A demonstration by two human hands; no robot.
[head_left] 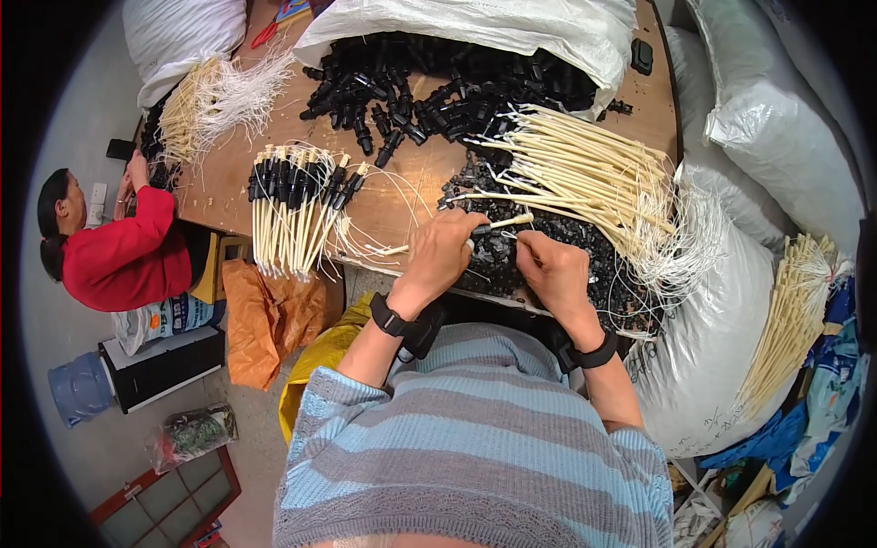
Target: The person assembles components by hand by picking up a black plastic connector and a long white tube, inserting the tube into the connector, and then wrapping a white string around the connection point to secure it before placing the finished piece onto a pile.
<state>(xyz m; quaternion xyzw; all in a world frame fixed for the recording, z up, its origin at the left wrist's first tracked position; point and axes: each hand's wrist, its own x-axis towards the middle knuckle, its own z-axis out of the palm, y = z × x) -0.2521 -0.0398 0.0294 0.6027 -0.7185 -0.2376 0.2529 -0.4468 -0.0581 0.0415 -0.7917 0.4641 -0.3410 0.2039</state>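
Note:
My left hand (438, 251) is closed around a thin cream tube (514, 221) with a black fitting on it, held level above the table's near edge. To its right, my right hand (555, 274) has its fingers pinched together at a thin white string (508, 234) by the tube. Small black parts (493, 260) are strewn below both hands. Beside my left hand lies a bundle of cream tubes with black connectors (297, 205). Loose cream tubes (585, 169) with white strings are heaped beyond my right hand.
Black connectors (393, 96) spill from a white sack (484, 27) at the back of the wooden table (393, 196). At far left, a co-worker in red (123, 242) handles things near another tube bundle (187, 114). Full white sacks (722, 338) crowd the right side.

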